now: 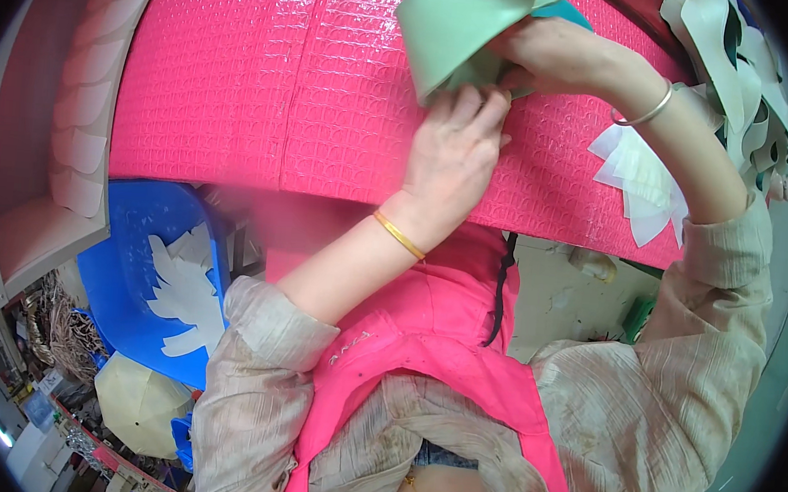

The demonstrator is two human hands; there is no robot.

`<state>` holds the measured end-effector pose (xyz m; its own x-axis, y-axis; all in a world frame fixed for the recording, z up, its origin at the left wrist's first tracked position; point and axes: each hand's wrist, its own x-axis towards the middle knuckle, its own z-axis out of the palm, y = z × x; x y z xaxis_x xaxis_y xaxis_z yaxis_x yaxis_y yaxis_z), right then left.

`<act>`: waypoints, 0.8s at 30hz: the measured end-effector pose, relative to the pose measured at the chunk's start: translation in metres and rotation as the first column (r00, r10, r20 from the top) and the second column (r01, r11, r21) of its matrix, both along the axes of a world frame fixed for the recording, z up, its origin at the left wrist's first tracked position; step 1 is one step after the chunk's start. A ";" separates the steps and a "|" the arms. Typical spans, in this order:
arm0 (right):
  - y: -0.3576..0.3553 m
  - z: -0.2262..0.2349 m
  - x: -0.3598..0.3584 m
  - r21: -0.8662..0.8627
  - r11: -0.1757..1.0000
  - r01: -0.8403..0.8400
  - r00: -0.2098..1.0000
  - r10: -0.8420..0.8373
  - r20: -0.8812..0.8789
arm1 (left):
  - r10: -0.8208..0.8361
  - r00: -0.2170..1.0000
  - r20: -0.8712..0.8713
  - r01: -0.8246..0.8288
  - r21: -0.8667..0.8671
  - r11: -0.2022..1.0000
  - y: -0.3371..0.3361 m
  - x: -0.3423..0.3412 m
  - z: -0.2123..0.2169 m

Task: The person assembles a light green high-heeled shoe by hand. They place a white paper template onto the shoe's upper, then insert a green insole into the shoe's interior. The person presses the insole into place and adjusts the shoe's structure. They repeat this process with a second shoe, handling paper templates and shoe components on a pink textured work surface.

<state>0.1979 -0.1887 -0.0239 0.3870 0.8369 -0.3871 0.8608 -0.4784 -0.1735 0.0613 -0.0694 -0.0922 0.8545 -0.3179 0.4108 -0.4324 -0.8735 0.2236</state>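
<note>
A pale green piece of smooth, bendable sheet material (462, 25) is curled up over the far middle of the pink table cover. My left hand (457, 149) grips its lower edge, fingers bent and pressed together. From the right, my right hand (552, 55) is closed on the same piece, its fingertips partly hidden by the curl. The two hands almost meet at that edge. Beside my right hand a teal part (565, 12) shows behind the green. Whether anything small is between the fingertips cannot be seen.
White cut pieces (640, 177) lie fanned on the pink cover (221, 94) near my right forearm. Curved pale green pieces (745, 79) are heaped at the far right. A shelf at left holds overlapping white pieces (78, 147). Below it, a blue chair (131, 299) carries more white pieces.
</note>
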 end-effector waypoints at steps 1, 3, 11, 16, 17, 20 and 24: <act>-0.006 0.006 0.002 0.073 0.997 -0.037 0.999 0.036 0.012 | -0.002 0.999 0.034 0.001 0.026 1.000 -0.002 0.000 -0.002; -0.018 0.002 0.006 0.151 0.987 -0.062 0.997 0.055 0.047 | -0.016 1.000 -0.027 0.015 -0.040 0.999 -0.001 0.000 -0.002; -0.023 -0.001 0.010 0.179 0.979 -0.097 0.995 0.102 -0.017 | -0.026 0.999 0.025 0.027 -0.023 0.999 -0.015 0.004 0.000; -0.028 -0.006 0.009 0.138 0.990 0.019 1.000 -0.019 0.002 | -0.033 0.999 -0.026 0.032 -0.032 0.999 -0.014 0.003 -0.001; -0.030 -0.009 0.008 0.164 0.986 -0.015 0.997 0.003 0.073 | -0.020 0.998 -0.056 0.018 -0.043 0.999 -0.014 0.004 0.000; -0.029 -0.019 0.006 0.150 0.987 0.063 0.991 -0.079 0.107 | -0.005 0.999 -0.053 0.004 -0.015 1.000 -0.021 0.008 0.003; -0.016 -0.005 0.004 -0.093 0.991 -0.093 0.981 0.107 0.162 | -0.045 0.991 0.122 0.039 0.055 0.998 -0.028 0.017 -0.005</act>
